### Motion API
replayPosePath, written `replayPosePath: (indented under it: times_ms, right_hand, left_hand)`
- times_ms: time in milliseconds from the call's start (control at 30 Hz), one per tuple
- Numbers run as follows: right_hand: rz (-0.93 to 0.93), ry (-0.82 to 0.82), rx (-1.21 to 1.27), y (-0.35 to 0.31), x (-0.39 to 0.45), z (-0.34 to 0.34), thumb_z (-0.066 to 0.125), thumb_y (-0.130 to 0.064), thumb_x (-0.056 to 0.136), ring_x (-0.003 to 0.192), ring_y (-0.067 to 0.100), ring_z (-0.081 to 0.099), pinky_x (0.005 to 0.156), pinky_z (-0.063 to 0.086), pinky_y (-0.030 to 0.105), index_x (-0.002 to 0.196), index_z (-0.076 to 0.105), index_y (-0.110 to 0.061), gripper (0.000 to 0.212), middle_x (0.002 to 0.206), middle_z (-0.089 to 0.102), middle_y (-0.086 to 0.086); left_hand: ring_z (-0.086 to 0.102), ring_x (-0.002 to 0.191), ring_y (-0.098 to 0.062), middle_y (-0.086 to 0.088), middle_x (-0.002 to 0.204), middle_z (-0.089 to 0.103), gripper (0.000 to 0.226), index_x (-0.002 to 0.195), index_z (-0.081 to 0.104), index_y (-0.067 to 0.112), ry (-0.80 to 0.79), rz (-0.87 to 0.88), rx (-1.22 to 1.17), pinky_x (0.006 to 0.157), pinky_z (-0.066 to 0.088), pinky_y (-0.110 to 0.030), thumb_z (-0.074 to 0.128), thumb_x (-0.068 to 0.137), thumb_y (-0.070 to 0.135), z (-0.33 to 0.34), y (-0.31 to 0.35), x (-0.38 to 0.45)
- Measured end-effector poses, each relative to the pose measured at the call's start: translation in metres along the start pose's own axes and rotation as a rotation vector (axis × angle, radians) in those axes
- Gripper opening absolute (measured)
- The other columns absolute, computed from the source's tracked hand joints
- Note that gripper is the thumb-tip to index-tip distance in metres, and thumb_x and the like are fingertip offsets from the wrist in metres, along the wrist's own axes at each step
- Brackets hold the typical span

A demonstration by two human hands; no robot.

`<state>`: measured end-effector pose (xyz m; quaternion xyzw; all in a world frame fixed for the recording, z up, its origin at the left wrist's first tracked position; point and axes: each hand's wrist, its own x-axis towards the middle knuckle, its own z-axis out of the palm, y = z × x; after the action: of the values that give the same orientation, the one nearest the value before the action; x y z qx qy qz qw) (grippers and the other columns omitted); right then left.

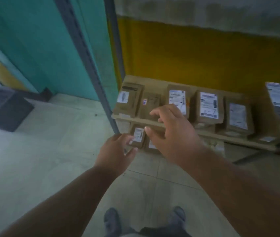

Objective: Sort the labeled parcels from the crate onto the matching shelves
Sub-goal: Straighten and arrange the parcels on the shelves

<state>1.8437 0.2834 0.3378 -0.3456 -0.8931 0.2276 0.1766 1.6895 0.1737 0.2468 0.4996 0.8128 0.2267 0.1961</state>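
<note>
Head view: a person's shoes [111, 219] stand on the tiled floor [33, 159] below two outstretched forearms. The left hand [114, 151] reaches toward a small labeled parcel [138, 136] on the lower level; whether it grips it cannot be told through the blur. The right hand [171, 130] hovers with fingers spread, holding nothing. Beyond, a row of labeled parcels [208, 106] already stands on the shelf [139, 121], suggesting sorting is well underway. A dark crate [2, 106] sits far left, contents unseen.
</note>
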Motion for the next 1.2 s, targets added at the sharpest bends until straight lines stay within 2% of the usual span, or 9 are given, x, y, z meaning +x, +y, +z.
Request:
replayPosePath:
  times_ms: [133,300,400,500,633,767,933,1100,1200]
  right_hand:
    - [-0.027,-0.112,0.007,-0.018,0.021,0.062,0.065,-0.040,0.091,0.109,0.011,0.057,0.078,0.040,0.023,0.127,0.056,-0.024,0.040,0.126,0.051,-0.007]
    - [0.001,-0.220,0.012,0.018,0.040,0.140,0.062,-0.043,0.090,0.101,-0.003,0.049,0.070,0.034,0.005,0.124,0.056,-0.028,0.038,0.117,0.049,-0.014]
    - [0.038,-0.267,0.007,0.066,0.043,0.209,0.064,-0.041,0.089,0.100,-0.001,0.049,0.071,0.038,0.011,0.120,0.058,-0.027,0.034,0.111,0.046,-0.017]
    - [0.083,-0.357,-0.036,0.134,0.043,0.281,0.066,-0.038,0.091,0.103,0.005,0.055,0.075,0.041,0.021,0.119,0.060,-0.025,0.032,0.115,0.051,-0.013]
    - [0.130,-0.411,-0.103,0.235,0.060,0.372,0.068,-0.037,0.090,0.095,0.007,0.053,0.069,0.036,0.013,0.119,0.061,-0.023,0.033,0.107,0.046,-0.012]
    - [0.171,-0.412,-0.108,0.314,0.091,0.445,0.069,-0.039,0.090,0.096,0.005,0.047,0.070,0.037,0.021,0.121,0.058,-0.025,0.036,0.106,0.043,-0.012]
    - [0.177,-0.369,-0.177,0.388,0.149,0.514,0.072,-0.047,0.085,0.104,0.014,0.054,0.080,0.045,0.031,0.123,0.057,-0.030,0.044,0.122,0.051,-0.008]
    - [0.184,-0.376,-0.297,0.443,0.211,0.556,0.076,-0.045,0.082,0.111,0.023,0.054,0.083,0.042,0.031,0.133,0.054,-0.019,0.061,0.133,0.050,0.008]
    - [0.188,-0.382,-0.333,0.462,0.230,0.573,0.077,-0.048,0.080,0.122,0.027,0.050,0.095,0.041,0.034,0.139,0.051,-0.017,0.071,0.138,0.049,0.011]
  left_hand:
    - [0.059,0.112,-0.012,0.010,0.122,0.061,0.040,0.127,0.057,0.034,-0.046,-0.091,0.042,0.095,0.051,-0.033,0.063,0.090,0.047,0.005,-0.079,-0.010]
    - [0.057,0.115,-0.017,0.006,0.128,0.060,0.045,0.132,0.057,0.030,-0.090,-0.191,-0.022,0.096,0.051,-0.038,0.063,0.090,0.046,0.063,-0.141,0.020]
    - [0.058,0.115,-0.018,0.004,0.126,0.060,0.045,0.132,0.057,0.029,-0.118,-0.254,-0.075,0.094,0.052,-0.038,0.064,0.090,0.044,0.130,-0.178,0.052]
    - [0.060,0.112,-0.018,0.005,0.125,0.061,0.047,0.135,0.053,0.032,-0.172,-0.312,-0.095,0.092,0.053,-0.038,0.064,0.090,0.044,0.206,-0.219,0.082]
    - [0.061,0.109,-0.018,0.005,0.128,0.060,0.051,0.139,0.049,0.034,-0.228,-0.337,-0.102,0.091,0.054,-0.040,0.062,0.091,0.043,0.303,-0.275,0.124]
    - [0.062,0.108,-0.016,0.006,0.132,0.058,0.054,0.143,0.043,0.036,-0.241,-0.328,-0.090,0.091,0.055,-0.037,0.060,0.093,0.044,0.383,-0.307,0.166]
    - [0.061,0.111,-0.022,0.001,0.134,0.056,0.056,0.146,0.036,0.034,-0.215,-0.244,-0.054,0.090,0.056,-0.041,0.057,0.095,0.042,0.435,-0.329,0.221]
    - [0.062,0.112,-0.022,0.002,0.132,0.061,0.070,0.155,0.020,0.037,-0.269,-0.154,0.025,0.089,0.055,-0.036,0.054,0.095,0.045,0.462,-0.347,0.265]
    - [0.062,0.110,-0.024,-0.002,0.129,0.061,0.063,0.152,0.029,0.033,-0.280,-0.155,0.035,0.088,0.055,-0.037,0.054,0.094,0.040,0.471,-0.355,0.279]
